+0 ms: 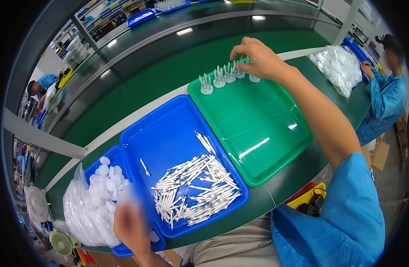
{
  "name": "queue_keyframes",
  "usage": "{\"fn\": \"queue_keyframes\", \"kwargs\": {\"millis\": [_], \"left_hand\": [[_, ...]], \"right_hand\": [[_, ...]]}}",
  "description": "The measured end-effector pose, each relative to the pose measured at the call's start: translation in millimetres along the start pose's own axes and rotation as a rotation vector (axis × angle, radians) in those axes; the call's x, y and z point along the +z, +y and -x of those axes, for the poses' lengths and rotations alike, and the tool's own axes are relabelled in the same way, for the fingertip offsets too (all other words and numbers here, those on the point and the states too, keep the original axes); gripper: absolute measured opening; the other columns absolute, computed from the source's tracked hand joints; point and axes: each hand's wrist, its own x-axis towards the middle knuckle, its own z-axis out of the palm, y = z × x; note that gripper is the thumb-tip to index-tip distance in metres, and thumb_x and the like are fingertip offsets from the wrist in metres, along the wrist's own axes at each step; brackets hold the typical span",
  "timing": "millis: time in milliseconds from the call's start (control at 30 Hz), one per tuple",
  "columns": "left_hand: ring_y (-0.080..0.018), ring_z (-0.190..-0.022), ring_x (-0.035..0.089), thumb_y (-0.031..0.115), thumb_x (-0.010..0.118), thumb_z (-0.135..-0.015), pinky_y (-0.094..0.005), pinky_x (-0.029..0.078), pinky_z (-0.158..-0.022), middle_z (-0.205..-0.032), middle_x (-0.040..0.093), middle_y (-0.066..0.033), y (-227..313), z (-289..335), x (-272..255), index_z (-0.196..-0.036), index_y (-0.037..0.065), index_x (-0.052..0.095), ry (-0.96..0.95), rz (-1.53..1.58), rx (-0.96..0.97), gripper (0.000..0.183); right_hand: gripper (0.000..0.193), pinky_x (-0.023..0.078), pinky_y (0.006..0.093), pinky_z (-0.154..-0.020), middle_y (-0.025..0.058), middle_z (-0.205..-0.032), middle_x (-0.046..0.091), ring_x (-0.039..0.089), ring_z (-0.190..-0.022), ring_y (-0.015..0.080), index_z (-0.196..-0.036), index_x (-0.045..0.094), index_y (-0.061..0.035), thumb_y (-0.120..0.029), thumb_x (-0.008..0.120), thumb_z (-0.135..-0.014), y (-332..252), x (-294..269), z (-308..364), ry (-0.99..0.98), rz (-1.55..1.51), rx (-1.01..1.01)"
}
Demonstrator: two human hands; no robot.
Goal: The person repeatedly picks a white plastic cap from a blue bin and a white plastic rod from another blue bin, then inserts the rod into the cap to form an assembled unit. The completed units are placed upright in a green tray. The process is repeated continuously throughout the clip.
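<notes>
the right hand [258,58] is hovering above the far edge of the green tray [253,122], its fingers curling down close together at a row of pale round bases with upright sticks [219,82]; whether they are pinching a stick or only touching one, i cannot tell. the row is standing along the tray's far side, and the hand is partly covering its right end. the left hand [131,226] is hanging at the lower left, just beside a heap of white rounded pieces [107,184]; a blur is hiding its fingers, so i cannot tell whether they are spread or gripping anything. those pieces are spilling from a clear plastic bag [77,216] that is lying over a smaller blue tray [120,250]. between the hands, a large blue tray [168,127] is holding many loose white sticks [213,205], most of them lying piled in its near half, while one is resting apart toward the left. the trays are sitting side by side on a dark green bench [298,175]. to the right, a co-worker in blue [387,100] is standing near another filled plastic bag [335,66].
</notes>
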Motion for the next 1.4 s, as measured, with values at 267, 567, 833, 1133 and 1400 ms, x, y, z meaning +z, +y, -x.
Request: {"fn": "queue_keyframes", "kwargs": {"millis": [267, 567, 833, 1133, 1400], "left_hand": [[-0.009, -0.092, 0.067, 0.004, 0.071, -0.111, -0.0225, 0.051, -0.082, -0.107, 0.077, -0.0069, -1.0, -1.4, 2.5, -0.127, -0.007, 0.073, -0.006, -0.025, -0.005, 0.019], [-0.0088, -0.093, 0.066, 0.005, 0.072, -0.111, -0.023, 0.051, -0.084, -0.109, 0.077, -0.0062, -0.4, -2.0, 3.5, -0.125, -0.007, 0.074, -0.023, -0.034, 0.011, 0.018], [-0.0092, -0.092, 0.065, 0.003, 0.072, -0.111, -0.0234, 0.051, -0.084, -0.112, 0.076, -0.0066, -1.4, -0.6, 4.0, -0.126, -0.007, 0.074, -0.027, -0.044, 0.019, 0.018], [-0.0098, -0.092, 0.065, 0.004, 0.073, -0.11, -0.0239, 0.051, -0.083, -0.114, 0.075, -0.0073, -5.2, 0.0, 1.3, -0.126, -0.007, 0.075, -0.035, -0.069, 0.041, 0.019], [-0.0101, -0.091, 0.065, 0.005, 0.074, -0.11, -0.0242, 0.051, -0.081, -0.115, 0.075, -0.008, -4.8, 0.2, 0.1, -0.125, -0.006, 0.076, -0.041, -0.062, 0.017, 0.018]], "right_hand": [[0.028, 0.056, 0.0478, -0.1, 0.0102, -0.112, 0.063, 0.064, -0.12, 0.033, -0.113, 0.081, -0.0137, -0.016, 0.092, -0.087, 1.4, -3.9, -18.9, -0.094, -0.002, -0.031], [0.02, 0.054, 0.0461, -0.109, 0.0105, -0.116, 0.074, 0.063, -0.125, 0.0344, -0.102, 0.088, -0.0077, -0.014, 0.091, -0.084, 14.6, 4.5, -26.4, -0.215, -0.072, -0.058], [0.013, 0.054, 0.0469, -0.109, 0.0089, -0.118, 0.076, 0.062, -0.129, 0.0328, -0.099, 0.087, -0.0062, -0.012, 0.088, -0.087, 16.2, 11.2, -21.4, -0.172, -0.051, -0.067], [0.011, 0.053, 0.0471, -0.105, 0.0116, -0.122, 0.078, 0.063, -0.135, 0.0302, -0.1, 0.085, -0.0052, -0.009, 0.08, -0.091, -17.9, 15.4, -31.5, -0.278, 0.299, -0.022], [0.018, 0.052, 0.0491, -0.116, 0.0128, -0.125, 0.078, 0.063, -0.138, 0.0342, -0.107, 0.086, -0.0037, -0.009, 0.085, -0.09, -15.0, 9.8, -19.1, -0.203, 0.104, 0.037]]}}
